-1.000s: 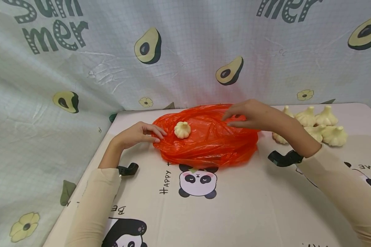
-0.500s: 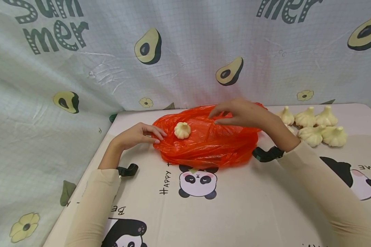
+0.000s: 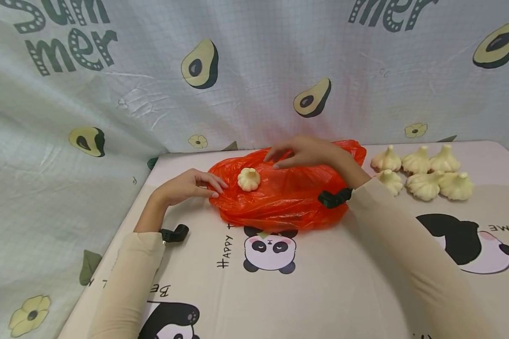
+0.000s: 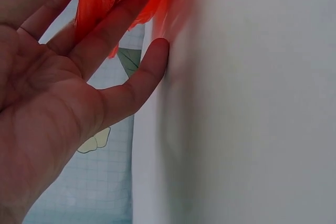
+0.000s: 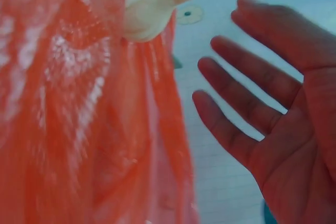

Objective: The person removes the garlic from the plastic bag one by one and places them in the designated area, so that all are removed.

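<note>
A red plastic bag (image 3: 288,202) lies spread on the table, with one garlic bulb (image 3: 249,179) on its left part. My left hand (image 3: 188,187) rests at the bag's left edge, its fingers loosely extended against the plastic; in the left wrist view the fingers (image 4: 110,35) touch the red film without curling round it. Above the bag's middle hovers my right hand (image 3: 303,151), to the right of the bulb and holding nothing. The right wrist view has its fingers (image 5: 226,124) spread and apart from both the bag and the garlic bulb (image 5: 149,11).
Several garlic bulbs (image 3: 424,186) stand in two rows on the right of the table. A patterned cloth (image 3: 254,61) hangs as a backdrop behind the table's far edge. The tabletop (image 3: 322,282) has printed pandas and lettering.
My right hand has moved left over the bag, towards the single bulb, uncovering the garlic on the right. My left hand has stayed at the bag's edge.
</note>
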{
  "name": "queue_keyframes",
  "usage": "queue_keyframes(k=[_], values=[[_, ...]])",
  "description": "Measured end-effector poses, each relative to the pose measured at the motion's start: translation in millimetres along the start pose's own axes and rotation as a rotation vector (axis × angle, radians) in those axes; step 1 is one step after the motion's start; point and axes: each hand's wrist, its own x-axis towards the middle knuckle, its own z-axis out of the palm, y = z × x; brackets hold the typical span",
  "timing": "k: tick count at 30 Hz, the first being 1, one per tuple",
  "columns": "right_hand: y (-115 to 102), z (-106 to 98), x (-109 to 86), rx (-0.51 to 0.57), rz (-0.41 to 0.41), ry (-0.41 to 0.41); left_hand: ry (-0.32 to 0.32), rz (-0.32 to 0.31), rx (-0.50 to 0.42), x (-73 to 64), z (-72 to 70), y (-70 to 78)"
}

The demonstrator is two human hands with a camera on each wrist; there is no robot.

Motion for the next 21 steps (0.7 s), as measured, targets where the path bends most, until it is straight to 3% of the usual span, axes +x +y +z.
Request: queue_keyframes(k=[10,21], values=[[23.3,12.9,39.7,0.241,0.007,-0.051,0.007,0.002,0.021,-2.7,-1.4,1.6],[27.6,22.8,69.2,0.291,-0.092,-0.2,-0.006,0.013,0.061,-3.6,-1.9,2.3]])
